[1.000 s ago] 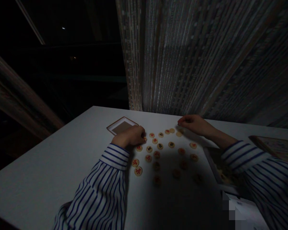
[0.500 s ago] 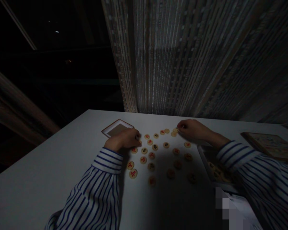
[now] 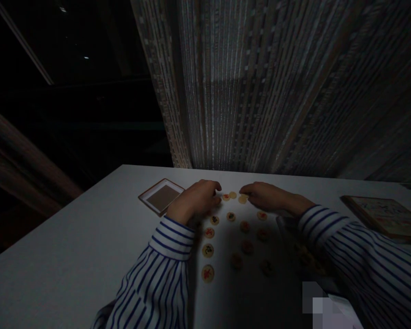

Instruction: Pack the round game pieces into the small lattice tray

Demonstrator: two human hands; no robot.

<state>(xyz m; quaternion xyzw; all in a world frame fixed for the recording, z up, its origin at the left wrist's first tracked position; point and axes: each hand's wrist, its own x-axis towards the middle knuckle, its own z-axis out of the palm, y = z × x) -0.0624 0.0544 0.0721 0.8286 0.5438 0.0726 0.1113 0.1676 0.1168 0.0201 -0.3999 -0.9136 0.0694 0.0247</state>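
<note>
Round wooden Chinese chess pieces (image 3: pixel 208 250) with red or black characters lie scattered on the white table. My left hand (image 3: pixel 199 199) is over the left part of the spread, its thumb and index finger apart, and it covers some pieces. Between the hands lies a red-marked piece (image 3: pixel 226 197), beside a plain-faced piece (image 3: pixel 233 194). The fingers of my right hand (image 3: pixel 269 197) are drawn together on plain-faced pieces (image 3: pixel 243 199) near the far edge; its fingertips partly hide one of them.
A shallow box lid (image 3: pixel 151 211) lies at the left. Under my right forearm is a dark open tray (image 3: pixel 286 228) with more pieces in it. A framed flat box (image 3: pixel 387 214) lies at the right. A striped curtain (image 3: pixel 219 114) hangs behind the table (image 3: pixel 71 256).
My left hand has moved right over the pieces and opened its fingers. My right hand has shifted left along the plain pieces. The view has turned slightly.
</note>
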